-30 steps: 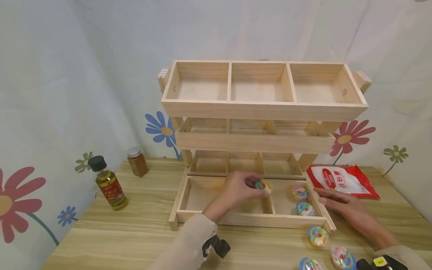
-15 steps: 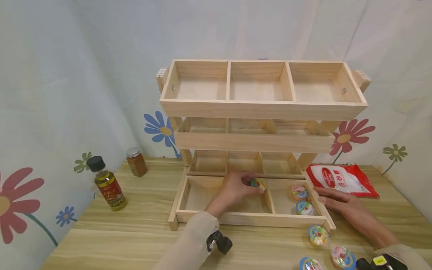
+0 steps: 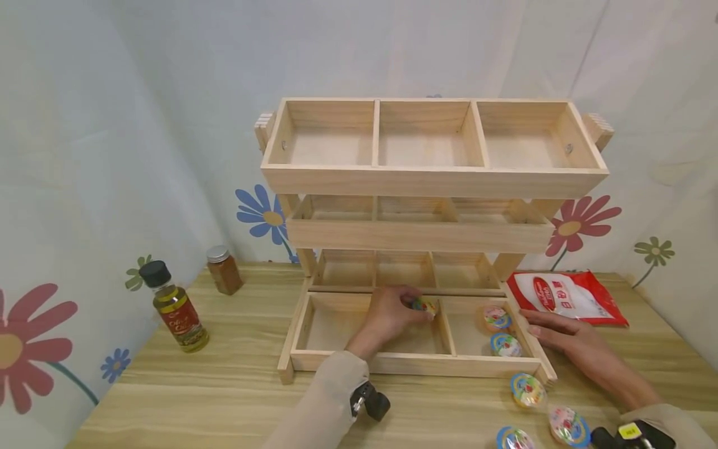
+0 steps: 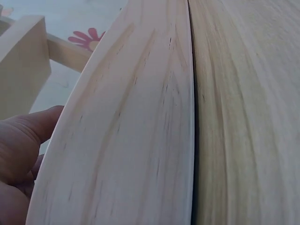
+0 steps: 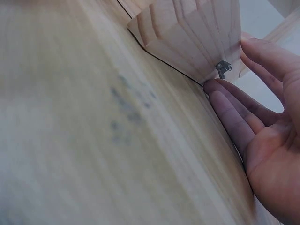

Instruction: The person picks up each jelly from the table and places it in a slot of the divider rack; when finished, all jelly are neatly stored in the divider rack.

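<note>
In the head view my left hand (image 3: 389, 315) pinches a small jelly cup (image 3: 426, 306) inside the middle compartment of the lowest wooden tray (image 3: 415, 365), close to its right divider. Two more cups, one pink (image 3: 497, 318) and one blue-rimmed (image 3: 506, 345), sit in the right compartment. My right hand (image 3: 583, 349) rests against the tray's right end, fingers extended. The left wrist view shows the tray's front board (image 4: 122, 122) hiding part of my left hand (image 4: 21, 164); the cup is hidden there. In the right wrist view, fingertips of my right hand (image 5: 267, 112) touch the wooden end piece (image 5: 192, 42).
Several jelly cups (image 3: 527, 390) lie on the table before the tray's right corner. The upper tiers (image 3: 432, 182) of the rack rise behind. A red and white bag (image 3: 566, 298) lies at the right; an oil bottle (image 3: 178, 312) and a brown jar (image 3: 225, 272) stand left.
My left hand has moved the pinched cup leftward, from above the right divider into the middle compartment, and slightly lower. My right hand stays at the tray's end. The head view has shifted slightly.
</note>
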A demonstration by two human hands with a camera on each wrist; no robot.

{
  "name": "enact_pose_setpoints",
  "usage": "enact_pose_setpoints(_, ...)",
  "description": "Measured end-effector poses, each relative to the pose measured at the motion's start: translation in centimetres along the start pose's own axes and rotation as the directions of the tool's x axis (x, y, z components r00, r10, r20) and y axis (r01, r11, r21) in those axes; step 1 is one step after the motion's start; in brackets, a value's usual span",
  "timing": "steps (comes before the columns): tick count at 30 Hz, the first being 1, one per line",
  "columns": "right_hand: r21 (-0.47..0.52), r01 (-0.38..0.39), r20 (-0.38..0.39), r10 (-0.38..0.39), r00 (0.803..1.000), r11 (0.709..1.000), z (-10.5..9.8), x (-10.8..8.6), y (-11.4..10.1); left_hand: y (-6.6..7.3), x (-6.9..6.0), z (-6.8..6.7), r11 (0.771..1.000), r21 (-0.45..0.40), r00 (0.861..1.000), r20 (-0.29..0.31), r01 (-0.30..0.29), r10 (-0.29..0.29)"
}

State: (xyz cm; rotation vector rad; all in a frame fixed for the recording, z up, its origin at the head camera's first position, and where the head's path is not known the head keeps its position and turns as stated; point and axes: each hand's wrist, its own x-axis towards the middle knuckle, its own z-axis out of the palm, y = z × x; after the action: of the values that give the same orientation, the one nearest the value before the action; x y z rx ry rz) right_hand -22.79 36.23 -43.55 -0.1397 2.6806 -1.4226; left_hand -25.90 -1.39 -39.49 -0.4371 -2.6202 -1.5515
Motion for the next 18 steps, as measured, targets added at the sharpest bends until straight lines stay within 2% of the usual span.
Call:
enact_pose_setpoints(15, 0.017, 0.032, -0.022, -0.031, 0.999, 0.999, 0.03, 0.35, 0.47, -0.14, 0.12, 0.55, 0.999, 0.032, 1.0, -0.006, 0.003, -0.003)
enact_pose_setpoints(18, 0.013, 0.025, -0.017, -0.024, 1.0, 1.0, 0.09, 0.31, 0.39, -0.15, 0.03, 0.66, 0.998, 0.059, 1.0, -0.01, -0.004, 0.005)
